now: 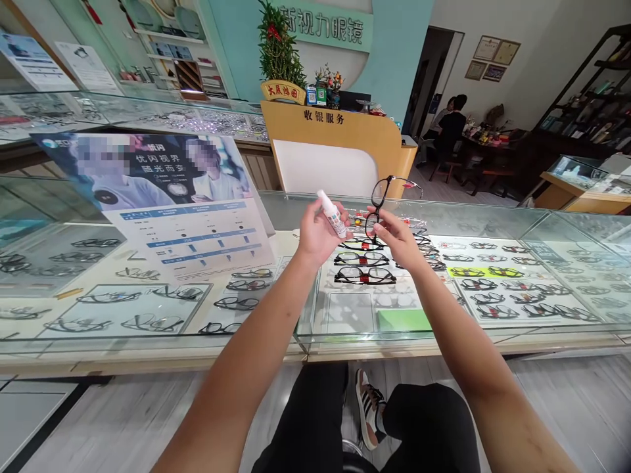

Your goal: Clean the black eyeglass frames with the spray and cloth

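Above the glass counter my left hand (318, 233) holds a small white spray bottle (332, 214), tilted, with its cap pointing up and away. The bottle lies across the palm, and its label shows coloured print. To the right, my right hand (397, 238) grips a pair of black-framed eyeglasses (378, 197) by the lower lens. The glasses stand on end, one lens above the other, with a temple arm stretching right. Bottle and glasses are apart, a short gap between them. Below, inside the case, several dark eyeglasses (365, 274) lie in a column.
A large printed sign (197, 217) stands on the counter at the left. The glass display counter (305, 345) runs across in front of me, with more frames inside. Beyond it is a wooden reception desk (340, 131). Seated people (451, 125) are at the back right.
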The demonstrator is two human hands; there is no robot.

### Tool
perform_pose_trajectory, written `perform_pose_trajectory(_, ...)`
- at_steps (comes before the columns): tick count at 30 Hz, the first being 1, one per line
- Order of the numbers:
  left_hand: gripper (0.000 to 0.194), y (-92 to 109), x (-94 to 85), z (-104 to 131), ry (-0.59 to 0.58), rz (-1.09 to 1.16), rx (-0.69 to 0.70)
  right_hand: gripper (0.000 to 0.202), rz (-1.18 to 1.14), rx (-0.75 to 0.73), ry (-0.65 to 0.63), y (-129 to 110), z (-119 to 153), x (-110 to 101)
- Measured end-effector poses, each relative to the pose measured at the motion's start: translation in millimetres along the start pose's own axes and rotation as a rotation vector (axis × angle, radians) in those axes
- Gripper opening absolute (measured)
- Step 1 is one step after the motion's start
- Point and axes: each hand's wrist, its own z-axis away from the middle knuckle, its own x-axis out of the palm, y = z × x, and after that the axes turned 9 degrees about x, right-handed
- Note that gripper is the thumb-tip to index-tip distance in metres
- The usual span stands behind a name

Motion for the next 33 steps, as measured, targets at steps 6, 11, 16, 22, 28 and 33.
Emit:
perform_pose_trajectory(6, 0.081, 12, 3.5, 2, -0.035, 0.198, -0.131, 0.063, -0.091, 0.030, -0.109, -7, 3, 0)
perform_pose_trajectory(11, 0.085, 15, 3.5, 4, -0.075, 0.218, -0.153, 0.061, -0.153, 0.052, -0.150, -10, 3, -1)
perform_pose_trajectory(16, 0.084, 3, 2.6, 0, -0.059, -0.021, -0.002, 0.052, -0.181, 0.055, -0.160, -6, 2, 2)
perform_pose_trajectory(22, 0.068, -22, -5.4, -8, 0.045, -0.473, 0.200, 0.044, -0.242, 0.098, -0.225, -8, 3, 5)
perform_pose_trajectory(28, 0.071, -25, -9.7, -10, 0.014, -0.633, 0.156, 0.042, -0.265, 0.112, -0.254, -15, 5, 4)
perform_pose_trajectory(33, 0.071, -29, -9.1, -9, -0.012, -0.719, 0.123, 0.041, -0.247, 0.131, -0.286, -18, 7, 3)
